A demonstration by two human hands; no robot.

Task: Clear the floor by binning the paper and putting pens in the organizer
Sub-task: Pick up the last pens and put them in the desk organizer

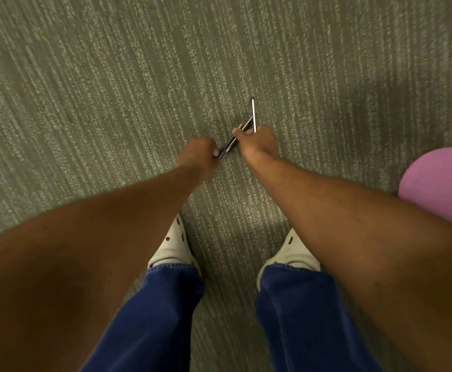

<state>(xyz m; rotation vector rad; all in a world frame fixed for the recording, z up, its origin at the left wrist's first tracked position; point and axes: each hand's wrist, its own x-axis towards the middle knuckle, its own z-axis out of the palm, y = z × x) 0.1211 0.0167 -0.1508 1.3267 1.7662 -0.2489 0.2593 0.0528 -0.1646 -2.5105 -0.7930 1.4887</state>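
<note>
Person stands bent over the carpet (112, 89), shoes (171, 248) apart, both arms reaching down. Left hand (199, 157) pinches the low end of the dark pens (231, 142); right hand (258, 140) pinches their upper end plus a silver pen (253, 114) pointing away. Judged step: gathering pens. Next: consolidate in one hand, carry to organizer, not in view. No paper seen.

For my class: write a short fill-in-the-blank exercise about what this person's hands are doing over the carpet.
1. Both hands grip slim ____, one sticking up from the right hand.
2. The left hand holds the lower end of a slanted pair above the grey ____.
3. The white shoes sit below blue ____.
4. At the right edge is a ____ coloured shape.

Missing words: pens; carpet; jeans; pink
</note>
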